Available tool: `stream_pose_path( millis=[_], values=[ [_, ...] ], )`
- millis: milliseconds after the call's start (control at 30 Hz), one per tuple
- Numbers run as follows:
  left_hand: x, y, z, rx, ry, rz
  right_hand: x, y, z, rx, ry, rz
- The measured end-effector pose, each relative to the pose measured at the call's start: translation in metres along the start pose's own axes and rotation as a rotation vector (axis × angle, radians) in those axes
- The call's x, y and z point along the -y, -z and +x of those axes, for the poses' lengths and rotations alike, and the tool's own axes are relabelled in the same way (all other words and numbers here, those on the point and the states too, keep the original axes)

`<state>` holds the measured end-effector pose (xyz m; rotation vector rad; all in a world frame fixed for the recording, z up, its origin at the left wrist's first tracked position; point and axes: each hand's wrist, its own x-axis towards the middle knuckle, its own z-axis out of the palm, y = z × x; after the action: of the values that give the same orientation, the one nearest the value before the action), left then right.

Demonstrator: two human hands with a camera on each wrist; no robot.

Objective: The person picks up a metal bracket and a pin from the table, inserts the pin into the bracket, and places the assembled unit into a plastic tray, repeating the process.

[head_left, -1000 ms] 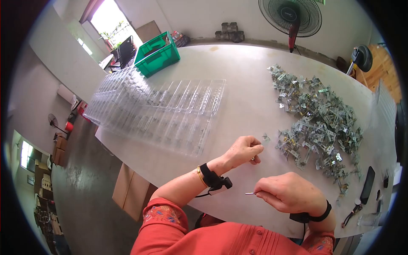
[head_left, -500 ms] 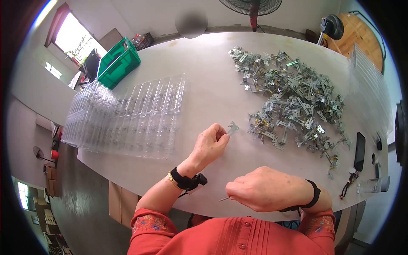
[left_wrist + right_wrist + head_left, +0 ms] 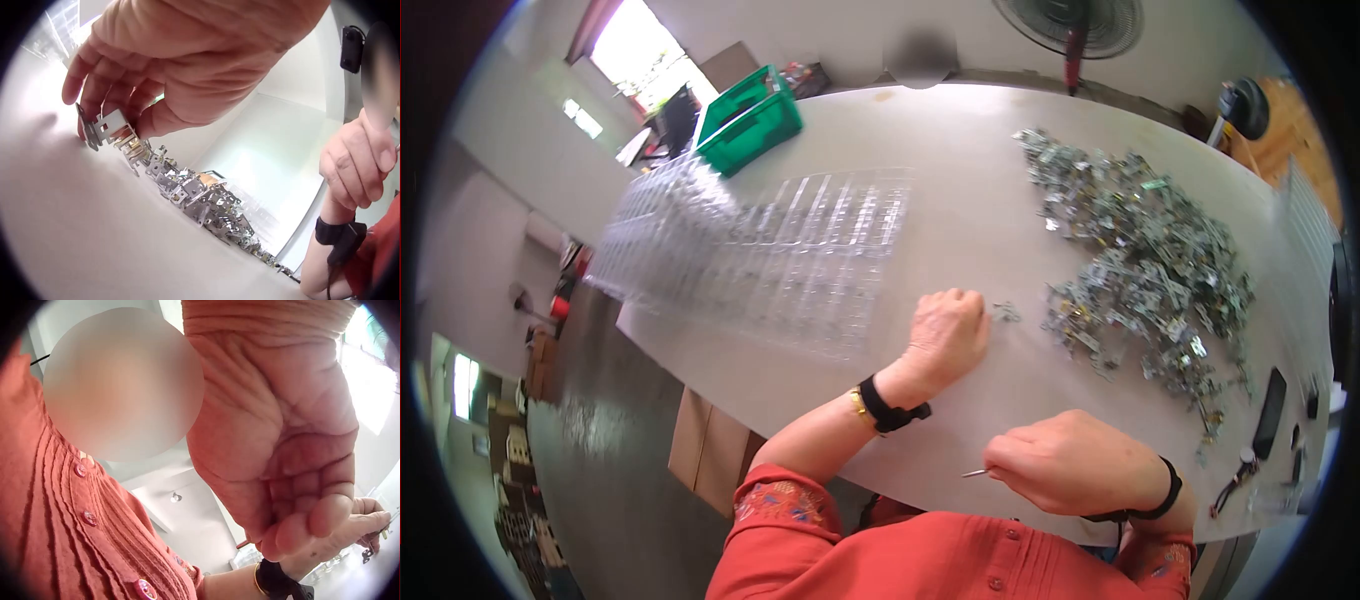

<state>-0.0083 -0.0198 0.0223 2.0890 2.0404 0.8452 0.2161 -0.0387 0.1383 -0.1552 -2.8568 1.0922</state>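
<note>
My left hand (image 3: 948,338) is low over the table, left of a heap of small metal brackets (image 3: 1145,250). Its thumb and fingers pinch one bracket (image 3: 112,127), a bent silvery plate with a square hole. In the head view this bracket pokes out past the fingertips. Nearer my body, the right hand (image 3: 1080,462) is curled round a thin metal rod (image 3: 973,473). Only a short end of the rod shows; the rest is hidden in the fist. The right wrist view shows the curled fingers (image 3: 306,528) from the palm side.
Clear plastic trays (image 3: 800,240) with many compartments lie at the left of the table. A green crate (image 3: 750,120) stands behind them. Along the right edge are a phone (image 3: 1270,412) and a clear cup (image 3: 1275,498). More clear trays (image 3: 1305,235) stand at the far right.
The left hand reached out to the bracket near the heap, took it by the fingertips and has turned over with it. The right hand keeps the rod nearly in place. The head view swung and returned.
</note>
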Motion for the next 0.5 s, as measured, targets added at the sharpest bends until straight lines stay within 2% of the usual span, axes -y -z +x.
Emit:
stream_pose_path(
  millis=[67,133,367,500],
  values=[
    [-0.001,0.002,-0.002,-0.022,-0.033,0.071,0.004,0.003,0.002,0.023,-0.012,-0.022],
    [-0.009,0.009,-0.004,0.102,-0.006,0.006,0.007,0.004,0.003,-0.001,-0.037,-0.007],
    [0.000,0.005,-0.008,0.105,-0.026,-0.089,0.008,0.003,0.004,-0.032,-0.027,0.004],
    [0.000,0.055,-0.004,-0.158,-0.059,-0.213,0.007,0.002,0.004,-0.067,-0.001,0.014]
  ],
)
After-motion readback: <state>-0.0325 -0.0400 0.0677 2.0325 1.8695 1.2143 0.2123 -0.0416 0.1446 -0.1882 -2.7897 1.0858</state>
